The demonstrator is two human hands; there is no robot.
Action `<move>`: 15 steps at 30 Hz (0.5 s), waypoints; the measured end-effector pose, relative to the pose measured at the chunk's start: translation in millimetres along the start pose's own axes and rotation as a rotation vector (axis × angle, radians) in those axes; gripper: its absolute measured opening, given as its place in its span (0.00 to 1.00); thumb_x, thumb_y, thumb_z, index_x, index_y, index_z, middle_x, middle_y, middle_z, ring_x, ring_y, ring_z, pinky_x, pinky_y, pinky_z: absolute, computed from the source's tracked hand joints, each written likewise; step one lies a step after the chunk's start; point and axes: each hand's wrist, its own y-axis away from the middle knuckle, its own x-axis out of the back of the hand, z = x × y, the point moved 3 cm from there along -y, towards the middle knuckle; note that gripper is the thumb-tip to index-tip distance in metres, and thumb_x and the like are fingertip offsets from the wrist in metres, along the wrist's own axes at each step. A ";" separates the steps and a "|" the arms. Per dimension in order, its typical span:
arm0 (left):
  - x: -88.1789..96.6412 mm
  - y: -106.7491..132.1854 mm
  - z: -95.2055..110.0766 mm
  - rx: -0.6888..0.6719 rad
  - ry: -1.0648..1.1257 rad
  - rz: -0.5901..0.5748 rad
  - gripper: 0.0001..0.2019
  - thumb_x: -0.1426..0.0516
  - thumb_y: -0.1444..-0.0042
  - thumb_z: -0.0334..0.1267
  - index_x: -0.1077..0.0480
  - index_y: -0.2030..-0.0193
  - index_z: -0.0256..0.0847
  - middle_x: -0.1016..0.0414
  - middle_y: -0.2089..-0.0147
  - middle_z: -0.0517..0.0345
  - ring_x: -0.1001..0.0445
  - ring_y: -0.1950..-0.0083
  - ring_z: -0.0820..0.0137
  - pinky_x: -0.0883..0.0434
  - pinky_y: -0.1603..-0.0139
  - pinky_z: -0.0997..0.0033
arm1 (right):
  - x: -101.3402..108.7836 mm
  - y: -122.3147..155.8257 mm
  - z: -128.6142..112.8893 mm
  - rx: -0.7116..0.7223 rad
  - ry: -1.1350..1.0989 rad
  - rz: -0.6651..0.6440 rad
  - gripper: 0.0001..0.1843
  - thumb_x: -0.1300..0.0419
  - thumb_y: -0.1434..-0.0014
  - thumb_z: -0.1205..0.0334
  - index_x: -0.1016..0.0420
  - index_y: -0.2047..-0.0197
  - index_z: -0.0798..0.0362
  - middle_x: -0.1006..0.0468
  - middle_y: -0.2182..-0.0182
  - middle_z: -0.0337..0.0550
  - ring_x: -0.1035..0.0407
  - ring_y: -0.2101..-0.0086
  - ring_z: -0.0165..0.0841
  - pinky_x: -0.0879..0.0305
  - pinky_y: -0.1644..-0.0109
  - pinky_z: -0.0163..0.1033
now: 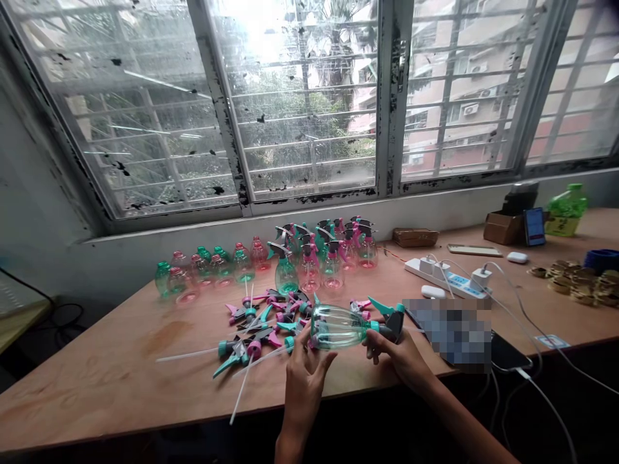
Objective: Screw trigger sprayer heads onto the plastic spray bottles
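Observation:
A clear green spray bottle (338, 327) lies sideways in the air above the table's front edge, its base to the left. My left hand (305, 374) is closed around the base end, with the thumb sticking out below. At the neck, the fingers of my right hand (394, 354) pinch the teal collar of the spray head (395, 321), which sits on the bottle. Its teal trigger points up and left. Just behind and left of my hands lies a pile of loose pink, teal and grey spray heads (253, 349) with white dip tubes.
Topless green and pink bottles (184, 287) stand at the back left. Several bottles with spray heads (287, 277) stand at the back middle. To the right are a power strip (449, 278) with cables, a phone (510, 351), a small cardboard box (498, 227) and a green jug (567, 209).

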 end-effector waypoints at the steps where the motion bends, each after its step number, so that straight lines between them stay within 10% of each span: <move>1: -0.4 -0.2 -0.8 0.021 0.029 -0.007 0.26 0.35 0.41 0.50 0.31 0.39 0.45 0.23 0.38 0.46 0.27 0.33 0.51 0.32 0.32 0.49 | -0.4 0.1 -0.1 0.004 0.004 -0.004 0.22 0.26 0.44 0.50 0.27 0.55 0.53 0.17 0.75 0.42 0.24 0.78 0.37 0.30 0.77 0.37; 15: -0.6 -2.0 -0.5 -0.036 -0.031 -0.011 0.28 0.34 0.42 0.47 0.33 0.36 0.49 0.29 0.33 0.49 0.32 0.30 0.52 0.37 0.28 0.49 | -0.9 0.1 -1.3 -0.012 0.007 0.010 0.23 0.26 0.44 0.47 0.26 0.56 0.54 0.18 0.77 0.42 0.25 0.79 0.37 0.32 0.76 0.39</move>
